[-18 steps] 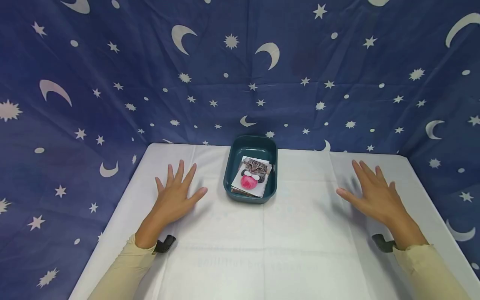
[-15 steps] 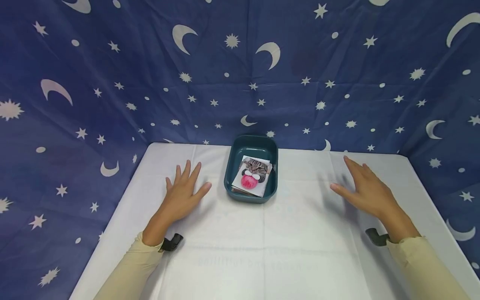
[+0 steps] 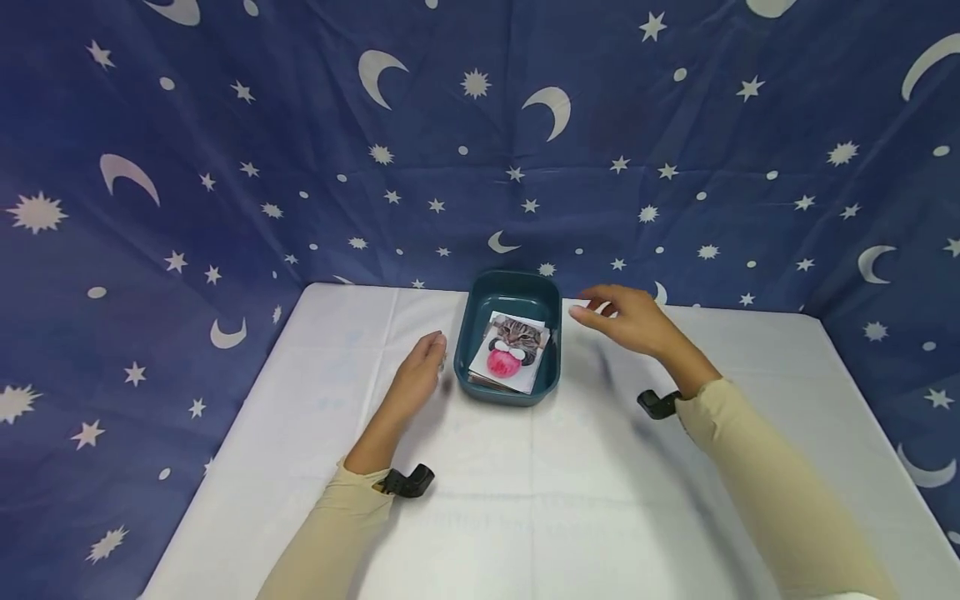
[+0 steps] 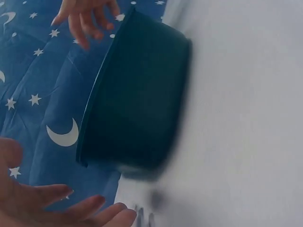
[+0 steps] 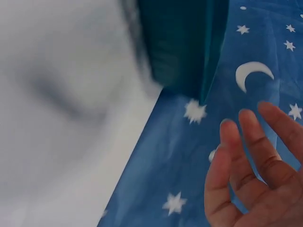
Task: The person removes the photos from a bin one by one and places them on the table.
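A dark teal plastic tub (image 3: 502, 398) stands near the back edge of the white-covered table. Inside it lies a loose stack of picture cards (image 3: 510, 350); the top one shows a cat's face and a pink ball. My left hand (image 3: 418, 375) is just left of the tub, apart from it and holding nothing. In the left wrist view its fingertips (image 4: 120, 217) spread loosely near the tub's outer wall (image 4: 137, 90). Beyond the tub's right rim, my right hand (image 3: 626, 318) hovers with fingers slightly bent. The right wrist view shows those fingers (image 5: 253, 130) loosely bent, touching nothing.
Behind and beside the table hangs a blue cloth (image 3: 450, 108) with white moons and stars. A white cloth (image 3: 480, 517) covers the table. Each wrist wears a small black camera, one on the left (image 3: 408, 482) and one on the right (image 3: 658, 404).
Both hands have come inward from the table's sides toward the tub, the right one also moving farther back. Their spread fingers have drawn closer together. The tub and cards stay where they were.
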A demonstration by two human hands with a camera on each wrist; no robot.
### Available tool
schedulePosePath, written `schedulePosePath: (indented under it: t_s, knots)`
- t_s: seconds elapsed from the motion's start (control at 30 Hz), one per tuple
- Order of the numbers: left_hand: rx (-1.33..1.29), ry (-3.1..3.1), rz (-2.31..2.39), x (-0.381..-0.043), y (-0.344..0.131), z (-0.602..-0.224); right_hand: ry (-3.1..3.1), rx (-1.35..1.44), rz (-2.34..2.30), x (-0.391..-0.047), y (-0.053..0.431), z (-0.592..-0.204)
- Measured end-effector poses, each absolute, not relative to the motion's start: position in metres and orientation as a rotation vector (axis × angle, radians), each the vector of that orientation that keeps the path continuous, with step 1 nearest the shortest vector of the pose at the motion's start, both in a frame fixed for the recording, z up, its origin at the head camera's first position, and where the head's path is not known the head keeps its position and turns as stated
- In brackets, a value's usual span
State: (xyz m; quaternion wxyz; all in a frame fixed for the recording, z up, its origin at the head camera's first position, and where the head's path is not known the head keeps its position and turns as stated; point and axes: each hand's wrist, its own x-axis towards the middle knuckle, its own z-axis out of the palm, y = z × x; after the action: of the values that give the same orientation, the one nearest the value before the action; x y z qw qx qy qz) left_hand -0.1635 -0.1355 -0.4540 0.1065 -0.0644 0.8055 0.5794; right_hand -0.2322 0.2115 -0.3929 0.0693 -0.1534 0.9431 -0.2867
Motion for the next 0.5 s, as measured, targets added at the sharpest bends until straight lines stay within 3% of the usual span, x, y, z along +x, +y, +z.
schedulePosePath:
  t_s: [0.5]
  knots:
    - [-0.332,2.200,1.968,-0.191,-0.109,-0.477,2.399,-0.289,-1.010,-0.298,0.120,-0.398]
